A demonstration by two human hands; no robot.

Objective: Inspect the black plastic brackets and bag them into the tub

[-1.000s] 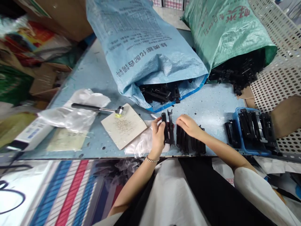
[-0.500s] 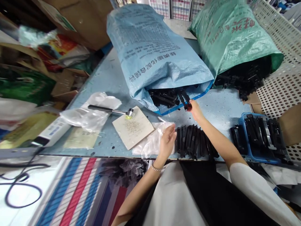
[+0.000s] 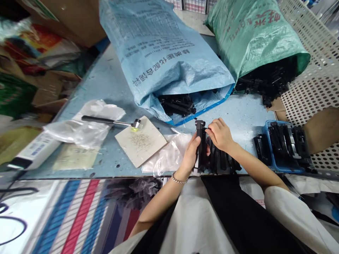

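Already, a row of black plastic parts (image 3: 224, 160) sits at the table's (image 3: 249, 116) edge; loose pieces (image 3: 178, 105) lie unsorted in the blue woven sack (image 3: 172, 63). The left hand (image 3: 191, 153) wraps one part (image 3: 200, 141) beside the row; the right hand's (image 3: 219, 134) fingers bend near its top, grip unclear.

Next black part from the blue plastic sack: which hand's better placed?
Right hand, probably: it sits farther forward, toward the blue plastic sack, while the left hand is wrapped around at least one long black part.
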